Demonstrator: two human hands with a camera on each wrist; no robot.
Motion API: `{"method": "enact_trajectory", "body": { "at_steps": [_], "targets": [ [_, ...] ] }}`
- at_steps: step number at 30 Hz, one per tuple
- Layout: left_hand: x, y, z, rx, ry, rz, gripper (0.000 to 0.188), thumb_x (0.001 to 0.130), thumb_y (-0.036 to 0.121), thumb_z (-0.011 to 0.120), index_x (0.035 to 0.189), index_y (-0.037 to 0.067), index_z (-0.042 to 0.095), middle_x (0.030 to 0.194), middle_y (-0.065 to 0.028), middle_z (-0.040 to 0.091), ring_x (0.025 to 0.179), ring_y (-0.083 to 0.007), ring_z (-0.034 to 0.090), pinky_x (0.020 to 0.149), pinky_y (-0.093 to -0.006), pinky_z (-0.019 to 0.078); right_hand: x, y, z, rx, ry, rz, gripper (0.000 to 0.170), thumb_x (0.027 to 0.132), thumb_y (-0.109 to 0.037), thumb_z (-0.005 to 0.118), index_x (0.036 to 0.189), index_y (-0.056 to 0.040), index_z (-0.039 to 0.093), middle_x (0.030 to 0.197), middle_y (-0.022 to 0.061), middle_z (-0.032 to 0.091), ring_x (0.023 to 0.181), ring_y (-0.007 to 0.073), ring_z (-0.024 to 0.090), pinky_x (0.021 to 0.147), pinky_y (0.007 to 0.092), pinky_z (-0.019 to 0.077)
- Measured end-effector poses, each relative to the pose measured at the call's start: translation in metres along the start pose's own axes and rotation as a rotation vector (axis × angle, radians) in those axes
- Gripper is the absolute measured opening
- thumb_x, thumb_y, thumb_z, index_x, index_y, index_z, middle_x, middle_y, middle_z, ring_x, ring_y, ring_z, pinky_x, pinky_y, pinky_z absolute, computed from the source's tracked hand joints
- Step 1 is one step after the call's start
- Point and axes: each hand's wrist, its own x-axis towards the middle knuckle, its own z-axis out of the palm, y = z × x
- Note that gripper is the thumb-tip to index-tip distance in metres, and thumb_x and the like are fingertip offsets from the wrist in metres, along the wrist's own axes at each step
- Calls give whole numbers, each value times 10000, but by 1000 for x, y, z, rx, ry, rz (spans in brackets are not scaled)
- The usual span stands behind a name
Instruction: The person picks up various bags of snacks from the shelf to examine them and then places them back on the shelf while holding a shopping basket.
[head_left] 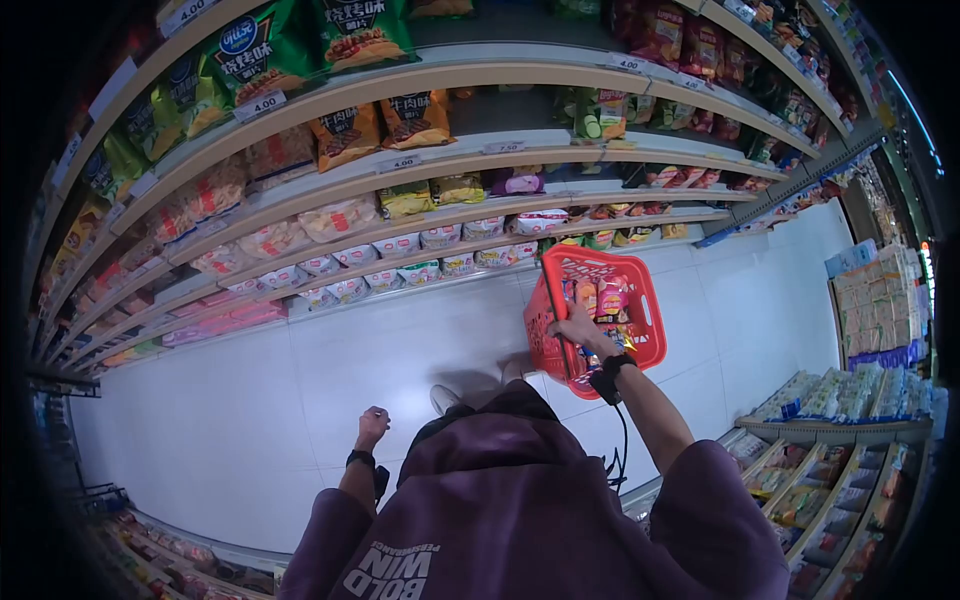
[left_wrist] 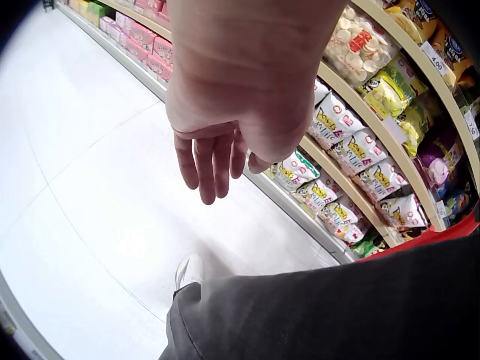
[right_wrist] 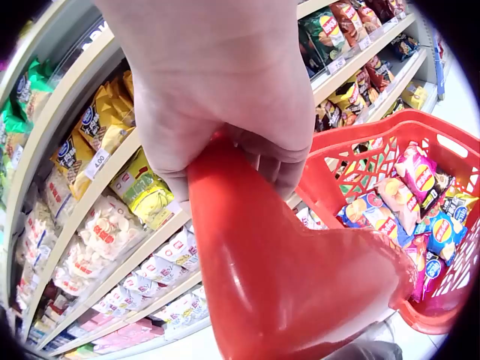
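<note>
My right hand [head_left: 580, 330] grips the red handle [right_wrist: 255, 255] of a shopping basket [head_left: 652, 300], its fingers wrapped around the bar. Several chip bags [right_wrist: 420, 187] in pink, blue and other colours lie inside the basket, which hangs or stands at my right side by the shelves. At my left side, my left hand [left_wrist: 225, 135] dangles over the pale floor with nothing in it. Its fingers point down, loosely bent, in the left wrist view.
Long snack shelves [head_left: 480, 72] full of bags run along the front. White snack bags [left_wrist: 341, 135] fill the lower rows. Behind me on the right stands another display [head_left: 830, 480]. Stacked packs [head_left: 880, 310] rise at the far right. Pale tiled floor [head_left: 330, 400] lies between.
</note>
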Motion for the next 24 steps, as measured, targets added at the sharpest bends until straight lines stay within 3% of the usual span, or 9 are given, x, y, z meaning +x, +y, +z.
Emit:
{"method": "enact_trajectory", "body": {
  "at_steps": [4,7,9,13,20,24],
  "targets": [
    [6,1,-7,-43,12,-19,283,881,196,536,999,-48,619,836,-169,700,672,-223,693,644,-330,561,-27,-69,9,-3,-72,-13,485,634,-144,737,1076,8,610,841,107,679,771,200,656,723,317,521],
    [0,-25,-3,9,-80,38,275,876,196,541,988,-42,623,831,-164,702,675,-217,695,654,-335,563,-2,-62,28,-41,-103,-56,507,611,-188,752,1060,7,620,868,109,685,783,210,659,726,323,521],
    [-17,-23,-2,70,-106,-53,273,869,204,546,976,-31,634,818,-162,705,686,-224,699,675,-330,563,5,-72,42,-1,-121,-97,454,662,-106,725,1080,20,599,869,113,687,791,191,662,718,319,523],
    [-52,-14,-14,330,-70,-24,300,851,215,573,1002,-32,649,833,-167,705,745,-233,701,691,-327,563,11,-94,71,189,-163,-163,360,704,-8,687,1043,27,572,857,101,686,817,177,675,747,307,517],
    [-77,-18,-37,147,-21,-192,280,874,167,564,1018,-66,624,857,-183,697,742,-238,693,637,-338,572,33,-103,92,175,-175,-206,260,700,15,687,910,-7,535,847,102,688,827,180,684,768,303,510],
    [-73,-16,-42,80,-25,-178,292,891,170,557,1039,-77,604,879,-194,690,742,-243,691,631,-349,572,35,-112,87,243,-138,-225,187,674,-51,711,833,-1,627,740,69,675,703,168,646,679,300,498]
  ]
}}
